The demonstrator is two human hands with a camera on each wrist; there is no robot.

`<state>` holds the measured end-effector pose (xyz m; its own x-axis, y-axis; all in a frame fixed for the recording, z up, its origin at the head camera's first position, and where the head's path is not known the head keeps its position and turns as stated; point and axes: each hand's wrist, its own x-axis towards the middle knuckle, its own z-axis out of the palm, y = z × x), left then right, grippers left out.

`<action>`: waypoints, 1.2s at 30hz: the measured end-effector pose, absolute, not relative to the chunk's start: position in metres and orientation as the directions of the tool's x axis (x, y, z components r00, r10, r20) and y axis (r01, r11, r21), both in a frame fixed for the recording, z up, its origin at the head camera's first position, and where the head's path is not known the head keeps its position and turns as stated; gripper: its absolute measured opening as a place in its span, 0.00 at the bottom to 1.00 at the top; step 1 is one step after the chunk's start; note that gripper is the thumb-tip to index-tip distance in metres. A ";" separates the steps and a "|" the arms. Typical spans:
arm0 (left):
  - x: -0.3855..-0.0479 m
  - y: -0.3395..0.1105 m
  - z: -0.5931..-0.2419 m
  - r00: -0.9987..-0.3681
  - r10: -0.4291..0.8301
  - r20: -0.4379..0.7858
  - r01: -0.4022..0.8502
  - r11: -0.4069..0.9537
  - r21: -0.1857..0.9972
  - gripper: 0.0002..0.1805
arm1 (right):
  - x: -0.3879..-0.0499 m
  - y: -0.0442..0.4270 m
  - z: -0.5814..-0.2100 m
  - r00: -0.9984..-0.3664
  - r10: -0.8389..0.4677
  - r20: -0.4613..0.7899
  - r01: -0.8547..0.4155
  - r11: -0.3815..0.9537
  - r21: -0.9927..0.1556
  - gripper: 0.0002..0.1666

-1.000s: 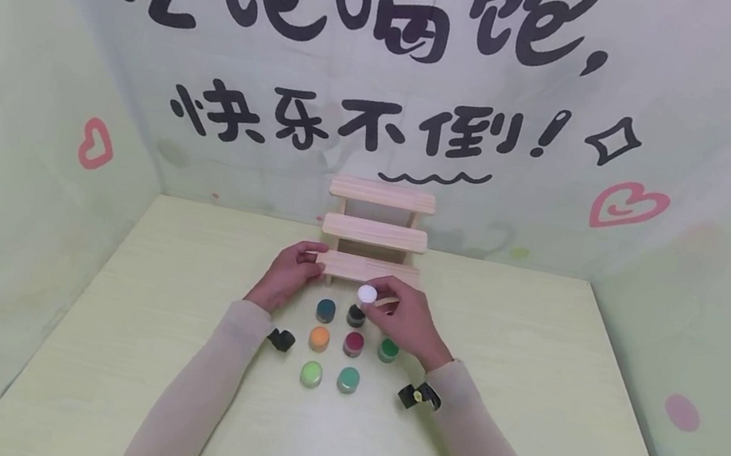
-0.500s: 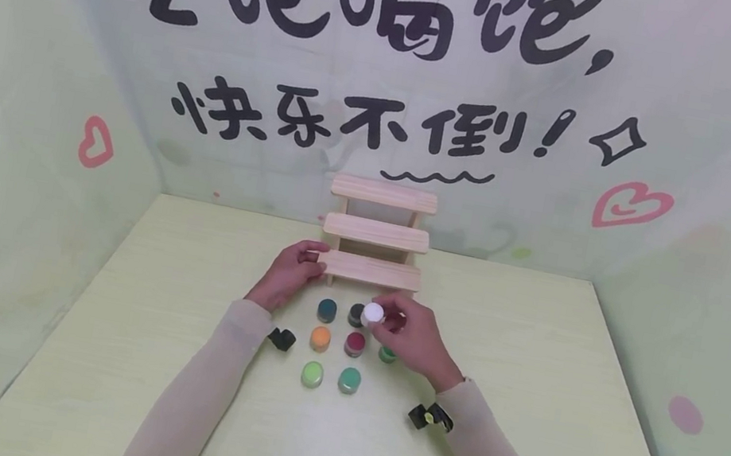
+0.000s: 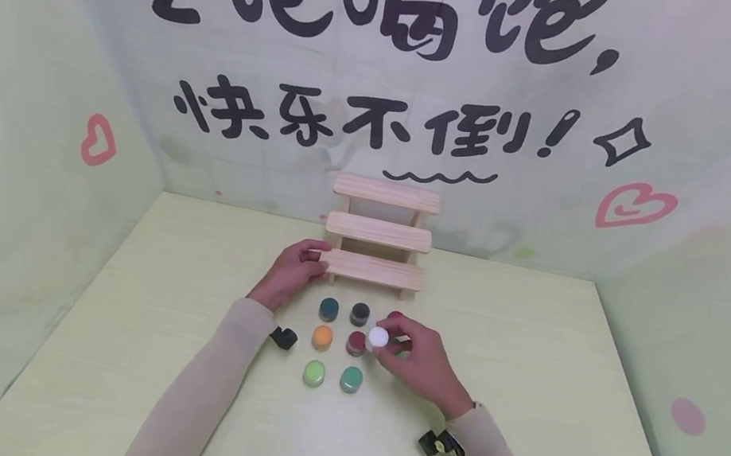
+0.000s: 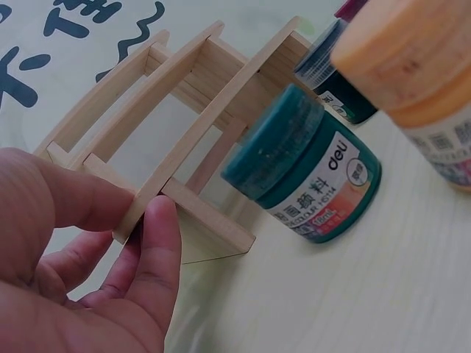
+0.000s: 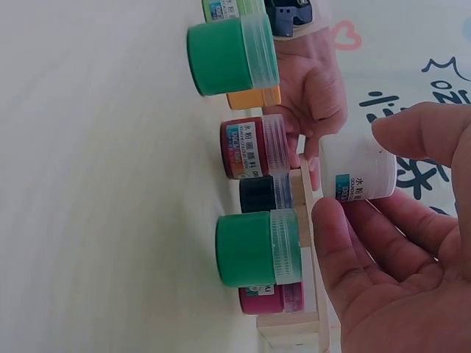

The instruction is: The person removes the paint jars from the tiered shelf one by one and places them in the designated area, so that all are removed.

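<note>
With thumb and fingers, my left hand [image 3: 288, 273] pinches the left end of the lowest step of a three-tier wooden stand [image 3: 373, 270]. A white paint jar [image 3: 378, 337] is held up off the table between the thumb and fingers of my right hand [image 3: 423, 363]. Under and around it stand a dark red jar [image 3: 356, 343], a black jar [image 3: 360, 313] and a magenta jar [image 3: 396, 316]. My right hand mostly hides a green jar [image 5: 257, 248] in the head view; the right wrist view shows it plainly.
Left of these stand a dark teal jar [image 3: 328, 309] and an orange jar [image 3: 322, 337]. Nearer the person are a light green jar [image 3: 314, 373] and a teal green jar [image 3: 351, 379]. A printed cloth wall [image 3: 236, 174] rises behind the stand.
My right hand has drawn the white paint jar back from the stand, toward the person and slightly right. The black and magenta jars have come into fuller view. My left hand keeps its place.
</note>
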<state>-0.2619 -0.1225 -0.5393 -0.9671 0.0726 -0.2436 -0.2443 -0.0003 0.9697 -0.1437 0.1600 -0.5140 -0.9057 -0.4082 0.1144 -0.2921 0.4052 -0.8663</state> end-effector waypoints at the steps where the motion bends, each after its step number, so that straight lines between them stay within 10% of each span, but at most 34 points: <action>1: -0.262 -0.123 -0.539 -0.967 0.072 -0.244 -0.245 -0.003 0.969 0.20 | -0.142 0.161 -0.515 -0.905 -0.410 0.117 -0.295 0.404 -0.866 0.16; 36: -0.264 -0.124 -0.541 -0.964 0.077 -0.254 -0.256 -0.009 0.967 0.20 | -0.108 0.181 -0.525 -0.872 -0.486 0.055 -0.297 0.436 -0.850 0.20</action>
